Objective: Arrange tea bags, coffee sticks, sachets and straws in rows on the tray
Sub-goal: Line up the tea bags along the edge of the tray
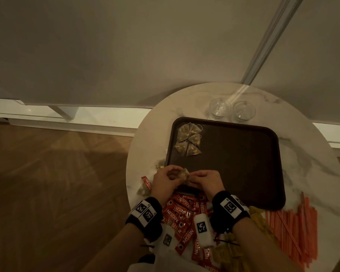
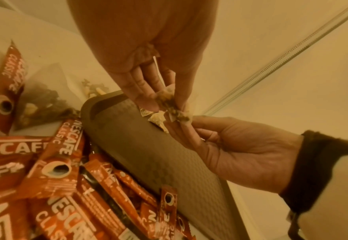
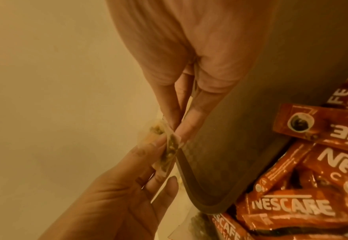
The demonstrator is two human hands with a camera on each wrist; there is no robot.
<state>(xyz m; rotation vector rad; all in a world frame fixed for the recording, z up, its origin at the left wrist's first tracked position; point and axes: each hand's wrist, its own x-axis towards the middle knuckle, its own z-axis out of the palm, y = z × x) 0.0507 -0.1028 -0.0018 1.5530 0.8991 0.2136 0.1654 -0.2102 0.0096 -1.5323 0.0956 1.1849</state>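
Observation:
A dark brown tray (image 1: 243, 163) lies on a round marble table (image 1: 322, 163). Several pyramid tea bags (image 1: 188, 140) sit in its far left corner. Over the tray's near left corner, my left hand (image 1: 165, 178) and right hand (image 1: 202, 179) both pinch one tea bag (image 1: 185, 173) between them. In the left wrist view the held tea bag (image 2: 169, 102) hangs between the fingertips (image 2: 146, 100) of both hands above the tray (image 2: 148, 154). The right wrist view shows the tea bag (image 3: 169, 146) edge-on, pinched from both sides.
Red Nescafe coffee sticks (image 1: 185, 214) are heaped under my wrists at the table's near edge. Orange straws (image 1: 294, 228) lie at the near right, yellow sachets (image 1: 261, 218) beside them. Two glasses (image 1: 232, 109) stand behind the tray. Loose tea bags (image 2: 43, 100) lie left of the tray.

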